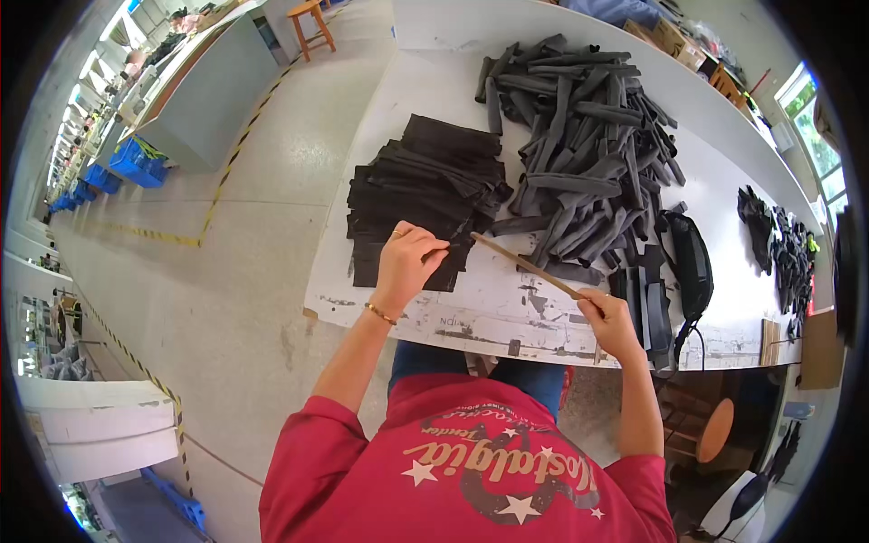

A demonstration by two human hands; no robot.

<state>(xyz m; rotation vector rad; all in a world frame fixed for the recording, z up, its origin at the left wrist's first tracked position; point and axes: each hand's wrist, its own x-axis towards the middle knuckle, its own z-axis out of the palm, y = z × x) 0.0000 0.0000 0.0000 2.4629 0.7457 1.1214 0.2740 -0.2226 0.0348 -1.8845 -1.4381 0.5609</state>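
Blue crates (136,161) at far left on the speckled floor (235,271), beside a grey workbench (208,100); yellow-and-black floor tape (217,190) running past them, wooden stool (312,25) farther back. Nearer the middle, white worktable (507,308) with worn, paint-chipped front edge. On its left part, flat stack of black fabric pieces (425,195), fanned and overlapping. Left hand (407,262) resting at the stack's near edge, fingers curled and pinched on the edge of one black piece, gold bracelet (381,313) at the wrist. Just right of that hand, thin wooden stick (529,267) lying slantwise above the tabletop, far tip close to the stack, near end gripped in the right hand (608,319), fingers closed around it. Behind the stick, loose heap of grey fabric strips (588,145), tangled and crossing, touching the black stack at its right side. Right of the heap, short pile of dark grey pieces (647,303) just beside the right hand, then a black pouch with strap (692,262). Farther right, small cluster of black items (783,249) near the table's end, brown cardboard piece (819,348) at the corner. Round wooden stool seat (720,430) below the table on the right.
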